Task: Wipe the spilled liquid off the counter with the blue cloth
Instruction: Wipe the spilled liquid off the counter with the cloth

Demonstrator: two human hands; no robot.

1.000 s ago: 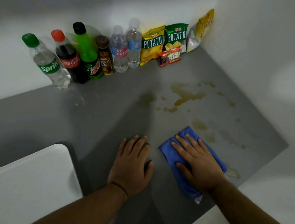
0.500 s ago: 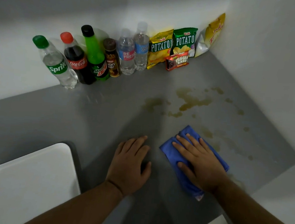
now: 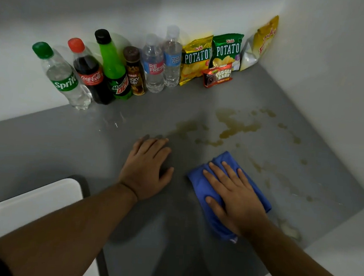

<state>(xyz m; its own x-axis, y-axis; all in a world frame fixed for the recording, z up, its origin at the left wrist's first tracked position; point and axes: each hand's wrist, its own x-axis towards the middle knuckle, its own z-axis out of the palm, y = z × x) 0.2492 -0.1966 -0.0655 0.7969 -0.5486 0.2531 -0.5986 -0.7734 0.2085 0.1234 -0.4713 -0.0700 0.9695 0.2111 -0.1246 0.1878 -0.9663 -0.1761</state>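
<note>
Your right hand (image 3: 235, 196) lies flat, fingers spread, pressing the folded blue cloth (image 3: 203, 187) onto the smooth grey tabletop (image 3: 45, 144). The soft, bunched cloth runs long from near-right to far-left, its far corner peeking past your fingertips. Your left hand (image 3: 146, 167) rests open and empty, palm down, beside it. Beyond both, the yellowish-brown spilled liquid (image 3: 232, 126) lies in thin irregular puddles.

One head-worn wide view looks forward and down, close over the grey counter (image 3: 56, 149) corner.
</note>
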